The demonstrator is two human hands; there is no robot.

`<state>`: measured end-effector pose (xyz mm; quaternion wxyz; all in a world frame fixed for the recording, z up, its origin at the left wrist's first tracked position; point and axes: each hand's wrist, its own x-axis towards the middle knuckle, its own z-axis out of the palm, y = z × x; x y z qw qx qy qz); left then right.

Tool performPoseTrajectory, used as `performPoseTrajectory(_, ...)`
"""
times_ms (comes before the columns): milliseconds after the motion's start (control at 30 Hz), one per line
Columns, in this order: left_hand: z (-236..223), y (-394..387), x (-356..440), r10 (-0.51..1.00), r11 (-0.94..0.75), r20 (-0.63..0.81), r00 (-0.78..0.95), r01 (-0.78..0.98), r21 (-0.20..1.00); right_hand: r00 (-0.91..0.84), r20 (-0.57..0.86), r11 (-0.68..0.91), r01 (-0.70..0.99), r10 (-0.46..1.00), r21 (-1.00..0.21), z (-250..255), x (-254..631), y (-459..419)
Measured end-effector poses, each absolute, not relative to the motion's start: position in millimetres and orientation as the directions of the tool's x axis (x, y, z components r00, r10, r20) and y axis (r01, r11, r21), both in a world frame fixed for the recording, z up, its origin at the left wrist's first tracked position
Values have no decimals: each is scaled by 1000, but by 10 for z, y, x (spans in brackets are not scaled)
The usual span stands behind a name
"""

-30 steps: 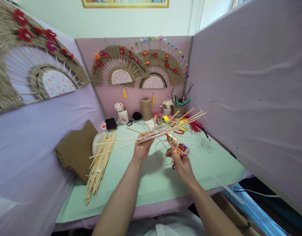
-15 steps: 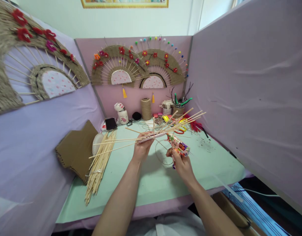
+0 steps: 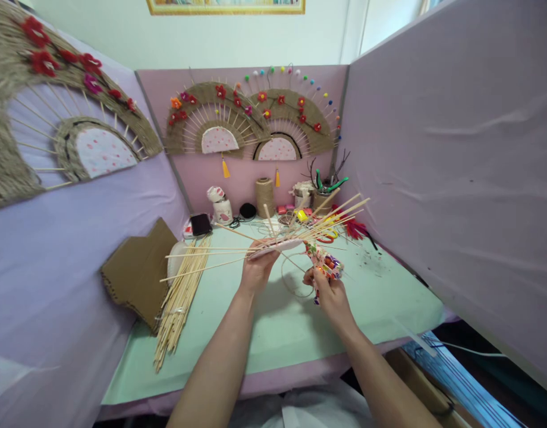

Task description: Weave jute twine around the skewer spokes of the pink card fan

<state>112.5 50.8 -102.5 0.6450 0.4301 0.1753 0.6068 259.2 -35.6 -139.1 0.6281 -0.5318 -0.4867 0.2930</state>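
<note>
Above the counter [image 3: 389, 297], the left hand [image 3: 258, 272] grips the disc [image 3: 281, 246] from beneath, seemingly so its sticks [image 3: 317, 230] can splay freely. The right hand [image 3: 332, 298], apart from the left, is clamped on the glue gun [image 3: 330, 266], apparently to angle it toward the disc's edge.

From where I stand, the pale disc [image 3: 285, 244], pinkish white, shows almost edge-on, held up off the table [image 3: 371, 309] and tipped so its right end rides higher. Thin bare wooden sticks [image 3: 318, 229] spread out from it like spokes: a thick cluster slants up to the right, one stands nearly upright, and a few reach out to the left. Close by the disc's right end is the nose of a glue gun [image 3: 329, 266], wrapped in a bright floral pattern, handle down, a small orange light glowing on it.
</note>
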Motion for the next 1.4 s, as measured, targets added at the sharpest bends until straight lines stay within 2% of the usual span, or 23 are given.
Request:
performPoseTrajectory(100,-974,503,1118,939,-104,290,183,-654,749,362,288,212,234,886,-949,-1416,2712,-323)
performPoseTrajectory(167,-950,508,1109,945,-111,289,155,-677,728,402,283,109,403,871,-909,-1419,2863,-314)
performPoseTrajectory(233,-939,516,1101,953,-120,279,117,-701,703,445,290,-66,629,847,-775,-1414,3057,-315)
performPoseTrajectory(300,-935,523,1096,961,-124,263,87,-713,690,479,273,-267,784,834,-561,-1415,3259,-323)
performPoseTrajectory(400,-933,530,1099,966,-122,248,72,-719,684,525,206,-457,837,826,-300,-1453,3500,-337)
performPoseTrajectory(467,-935,533,1102,969,-118,239,68,-722,682,539,138,-503,834,831,-227,-1500,3604,-347)
performPoseTrajectory(533,-940,538,1103,971,-115,229,62,-723,681,539,75,-516,832,839,-204,-1542,3672,-360)
performPoseTrajectory(600,-950,545,1101,973,-112,223,60,-723,682,529,78,-504,837,845,-211,-1551,3702,-367)
performPoseTrajectory(667,-961,552,1097,973,-111,223,61,-723,682,497,176,-447,856,850,-258,-1507,3668,-353)
performPoseTrajectory(733,-967,552,1095,972,-113,226,64,-718,686,401,312,-276,885,861,-375,-1412,3530,-304)
performPoseTrajectory(800,-965,543,1093,970,-124,236,63,-707,697,255,418,14,840,872,-542,-1293,3275,-217)
performPoseTrajectory(833,-962,537,1092,966,-133,249,66,-699,703,180,440,160,759,880,-631,-1236,3116,-164)
performPoseTrajectory(900,-953,527,1091,956,-152,281,80,-686,712,102,416,305,529,904,-792,-1141,2793,-56)
performPoseTrajectory(1000,-954,532,1089,954,-163,291,70,-694,701,-22,249,249,191,968,-950,-1054,2468,58)
performPoseTrajectory(1067,-964,549,1090,959,-165,280,51,-700,694,-56,194,198,74,979,-977,-998,2421,83)
performPoseTrajectory(1167,-987,576,1095,959,-184,283,30,-693,697,40,262,262,17,964,-965,-855,2505,74)
performPoseTrajectory(1233,-1000,586,1098,961,-193,277,13,-685,703,113,330,328,38,937,-944,-725,2559,72)
performPoseTrajectory(1400,-1012,583,1098,967,-180,253,11,-674,716,225,510,464,229,830,-856,-497,2516,131)
